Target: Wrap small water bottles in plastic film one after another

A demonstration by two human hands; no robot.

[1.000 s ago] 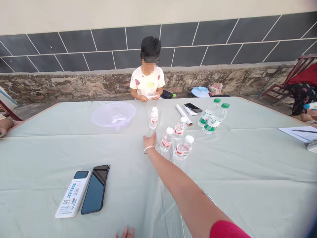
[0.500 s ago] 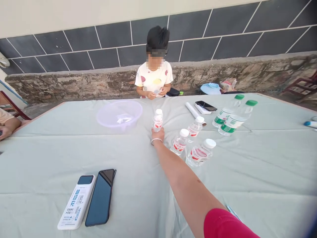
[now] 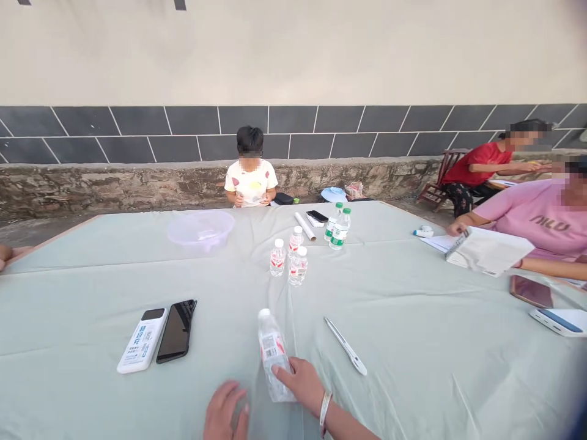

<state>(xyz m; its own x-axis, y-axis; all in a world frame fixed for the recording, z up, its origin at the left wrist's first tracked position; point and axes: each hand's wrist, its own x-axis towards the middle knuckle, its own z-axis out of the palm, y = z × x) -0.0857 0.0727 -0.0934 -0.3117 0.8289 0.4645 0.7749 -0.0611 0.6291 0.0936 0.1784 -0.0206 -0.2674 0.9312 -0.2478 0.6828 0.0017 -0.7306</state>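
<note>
R hand (image 3: 303, 384) grips the clear bottle (image 3: 271, 347) (white cap, red/white label) round its lower half, from the R side, w/ thumb on top. Bottle's at the near part of the bench (image 3: 82, 305), tilted: long axis runs mostly fwd, cap end away from the wearer & a bit L, base nearest. Can't tell if base touches the bench. L hand (image 3: 227, 410) is open, fingers loosely curled, nothing visible in it, just L of the base, apart; cap's farther off.

Clear btl (image 3: 276, 357) has wht cap (image 3: 264, 313), red/wht label (image 3: 272, 347); 2 btls (image 3: 339, 235) have grn caps (image 3: 347, 211)
</note>
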